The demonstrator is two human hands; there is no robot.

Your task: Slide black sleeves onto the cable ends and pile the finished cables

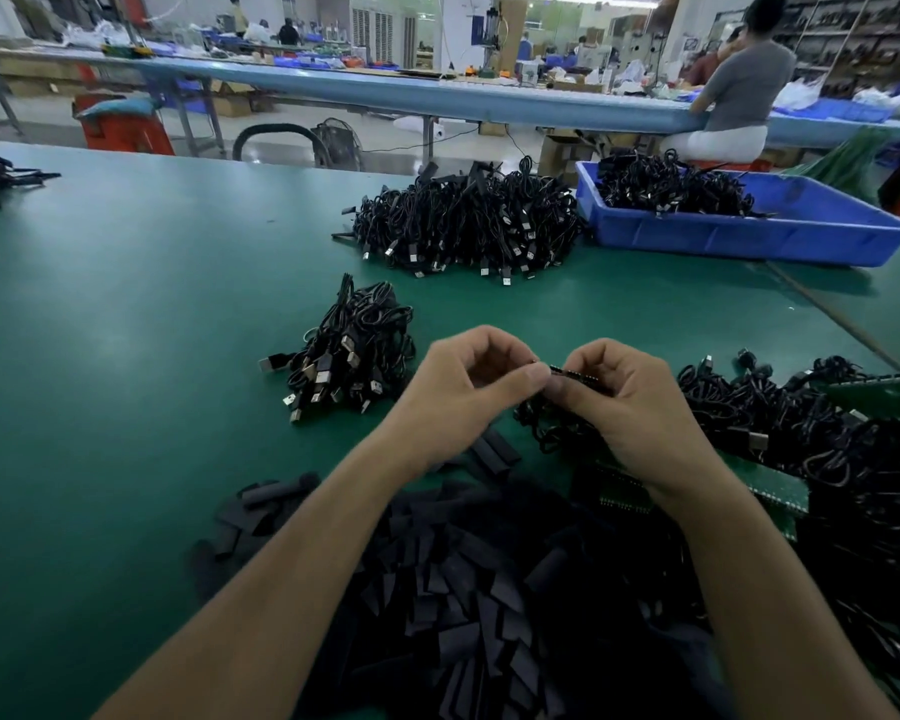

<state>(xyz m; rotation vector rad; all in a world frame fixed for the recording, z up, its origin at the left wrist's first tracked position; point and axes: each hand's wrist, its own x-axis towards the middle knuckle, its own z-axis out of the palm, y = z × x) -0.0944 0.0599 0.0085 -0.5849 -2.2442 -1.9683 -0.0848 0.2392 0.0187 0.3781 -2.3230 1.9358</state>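
My left hand [468, 387] and my right hand [619, 402] meet above the green table, fingers curled. Between their fingertips is a short black sleeve [567, 373] on a cable end; both hands pinch it. The cable [546, 423] hangs in loops under my right hand. A heap of flat black sleeves [468, 589] lies under my forearms. A small pile of coiled black cables [349, 350] with USB plugs sits left of my hands. A tangle of loose cables [827, 449] lies at my right.
A larger cable heap [468, 226] sits further back, beside a blue plastic bin [749, 236] holding more cables. Green circuit boards [770, 488] lie under the right tangle. A person sits at the long blue bench behind.
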